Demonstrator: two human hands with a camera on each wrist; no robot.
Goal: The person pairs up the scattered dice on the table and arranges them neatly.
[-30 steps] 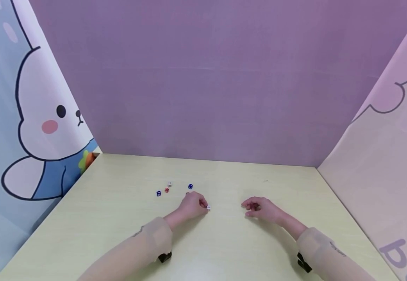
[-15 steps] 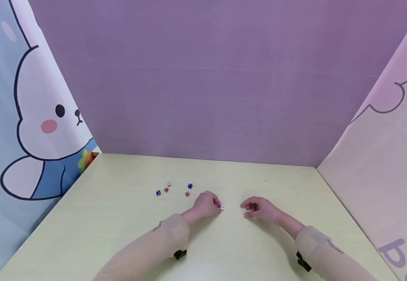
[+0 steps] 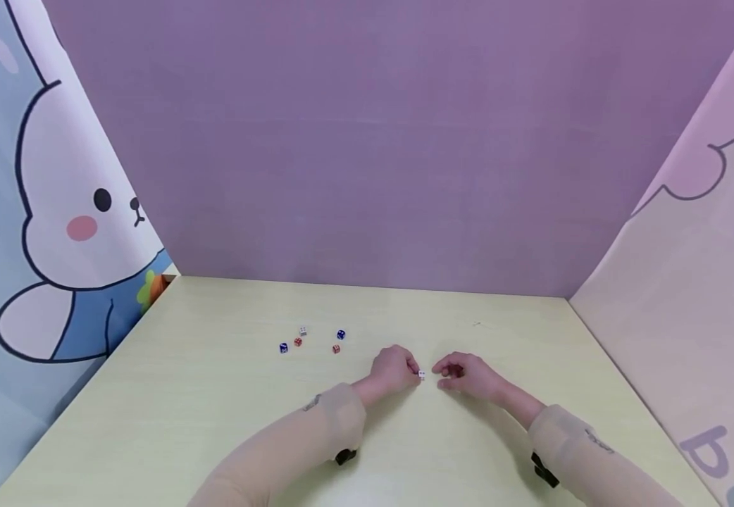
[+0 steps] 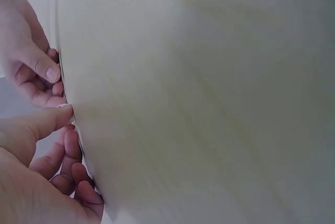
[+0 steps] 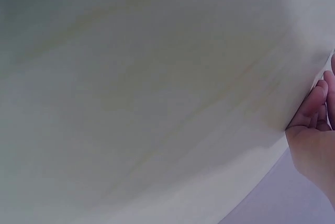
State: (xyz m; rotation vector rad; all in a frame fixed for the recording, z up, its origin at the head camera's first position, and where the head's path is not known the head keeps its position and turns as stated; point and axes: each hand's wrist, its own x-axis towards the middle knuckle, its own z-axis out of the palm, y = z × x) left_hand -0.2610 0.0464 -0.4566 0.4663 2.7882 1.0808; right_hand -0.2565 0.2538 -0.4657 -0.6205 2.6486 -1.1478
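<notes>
My left hand [image 3: 395, 369] pinches a white die [image 3: 422, 375] between thumb and fingertips, low over the table near its middle. In the left wrist view only a sliver of the die shows at the left hand's [image 4: 36, 161] thumb tip. Just right of the die is my right hand [image 3: 473, 377], holding nothing, its fingers loosely bent and thumb apart from them. Behind and left of the left hand lie two blue dice, one [image 3: 341, 334] nearer and one [image 3: 284, 348] farther left, two red dice [image 3: 336, 348] and another white die [image 3: 303, 331].
The pale wooden table [image 3: 202, 394] ends at a purple backdrop [image 3: 373, 155]. A rabbit-printed panel [image 3: 97, 211] stands along the left, a pink and cream one [image 3: 703, 282] along the right. A tiny mark [image 3: 477, 324] shows on the tabletop behind the right hand.
My left hand has moved right with the white die, closing most of the gap to the right hand. One red die, first mostly hidden behind it, now shows. The right hand has stayed nearly still.
</notes>
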